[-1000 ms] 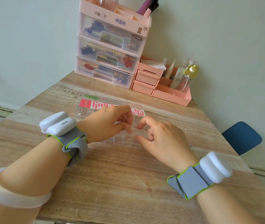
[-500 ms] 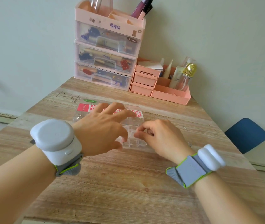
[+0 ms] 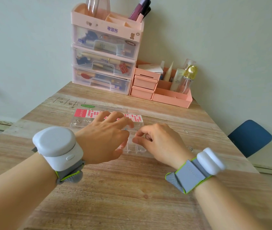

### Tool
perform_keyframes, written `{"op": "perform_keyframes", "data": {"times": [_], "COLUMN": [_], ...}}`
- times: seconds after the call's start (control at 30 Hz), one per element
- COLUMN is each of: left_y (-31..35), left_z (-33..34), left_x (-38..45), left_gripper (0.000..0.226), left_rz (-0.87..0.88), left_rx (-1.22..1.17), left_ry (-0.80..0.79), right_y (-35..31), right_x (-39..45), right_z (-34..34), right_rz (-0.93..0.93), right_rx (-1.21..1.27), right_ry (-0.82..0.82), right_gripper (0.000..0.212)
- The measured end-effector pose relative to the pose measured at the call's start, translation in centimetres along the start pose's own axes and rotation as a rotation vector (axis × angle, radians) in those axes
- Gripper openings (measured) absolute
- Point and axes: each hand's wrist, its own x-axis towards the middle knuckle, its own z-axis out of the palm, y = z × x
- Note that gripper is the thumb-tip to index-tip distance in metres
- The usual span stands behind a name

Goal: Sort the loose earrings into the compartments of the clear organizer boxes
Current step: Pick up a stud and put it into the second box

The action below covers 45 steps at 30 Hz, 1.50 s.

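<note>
Right grip: right hand [image 3: 161,141] curled, fingertips pinched together; whether an earring is held, I cannot tell.
Left grip: left hand [image 3: 103,138] spread, holding nothing.
Box: clear compartmented plastic organizer box [image 3: 134,147] lies on the desk directly beneath both grips.
Advice: lower the pinch into one compartment before letting go.

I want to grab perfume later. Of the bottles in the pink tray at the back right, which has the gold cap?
The clear glass bottle at the tray's right front. Its ribbed gold dome cap sets it apart from the white tubes beside it.
</note>
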Motion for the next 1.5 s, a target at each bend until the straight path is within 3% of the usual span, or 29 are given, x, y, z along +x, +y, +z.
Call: {"op": "perform_keyframes", "data": {"times": [0.2,0.3,0.4,0.93,1.1,1.17,1.3,1.5], "left_y": [-0.5,-0.6,-0.3,0.7,-0.7,-1.2,-1.4,-1.0], "left_z": [0.3,0.5,0.6,1.5,-0.2,-1.0,-0.6,0.1], "left_x": [-0.3,-0.3,0.2,1.2,0.9,0.6,0.1,0.3], "left_gripper": [0.015,0.002,0.006,0.012,0.017,0.012,0.025,0.014], "left_rz": [-0.027,-0.020,-0.010,-0.009,-0.043,-0.091,-0.046,-0.119], "left_rx": [-0.195,-0.352,-0.433,-0.322,-0.583,-0.677,-0.559,-0.599], "left_ry": [0.015,0.084,0.175,0.320,0.425,0.377,0.100,0.151], "right_y": [0.0,0.1,0.3,1.5,1.4,1.3,1.2,0.7], "right_x": [-0.1,-0.2,-0.2,0.0,-0.1,-0.2,-0.8,-1.4], "right_z": [0.0,0.0,-0.1,0.3,0.3,0.2,0.1,0.1], "right_rz": [-0.013,-0.020,-0.018,0.004,-0.006,-0.024,-0.089,-0.168], "right_rx": [0.010,0.026,0.058,0.236,0.231,0.221,0.218,0.070], "right_ry": [0.005,0.013,-0.004,-0.039,-0.022,-0.012,-0.006,0.006], "right_gripper": [0.022,0.022,0.021,0.017,0.019,0.017,0.008,0.009]}}
